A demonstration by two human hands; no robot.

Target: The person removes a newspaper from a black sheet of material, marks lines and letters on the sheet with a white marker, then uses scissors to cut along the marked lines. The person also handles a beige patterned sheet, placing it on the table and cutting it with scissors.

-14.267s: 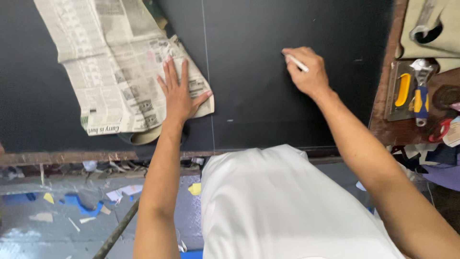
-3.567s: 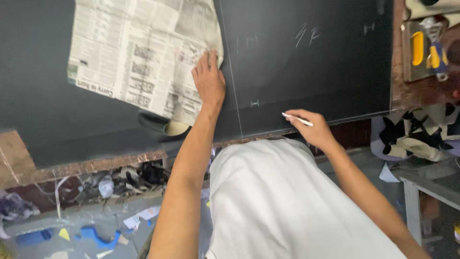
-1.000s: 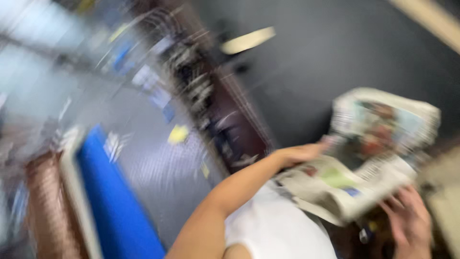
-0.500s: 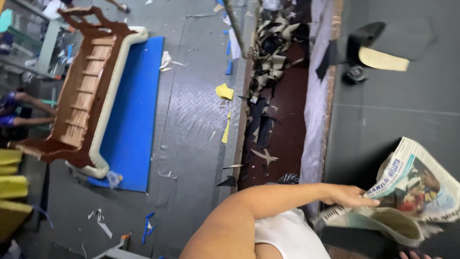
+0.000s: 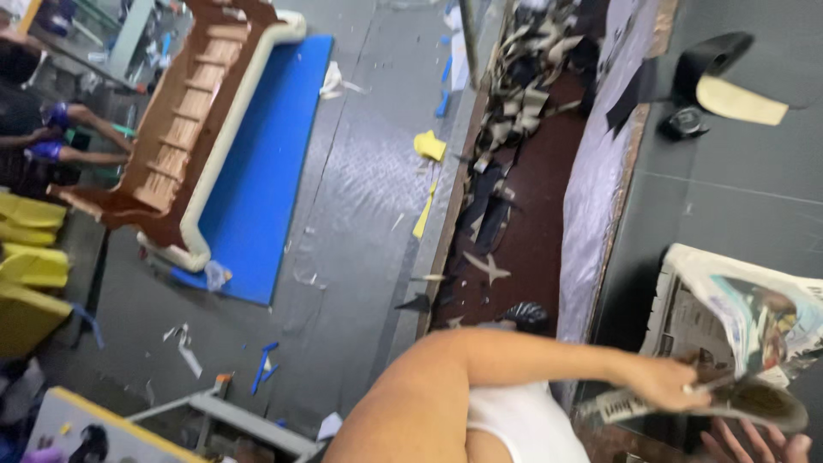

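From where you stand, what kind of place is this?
Probably an upholstery or furniture workshop: a bare wooden sofa frame lies on a blue mat, and fabric offcuts litter the floor beside the dark cutting table.

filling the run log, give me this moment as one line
left hand: grips folded newspaper | right hand: at bottom edge, grip unclear | surface: dark worktable | floor: blue mat

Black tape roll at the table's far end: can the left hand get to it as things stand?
Probably not right away: the left hand grips the folded newspaper, and the black tape roll lies far up the bare dark table.
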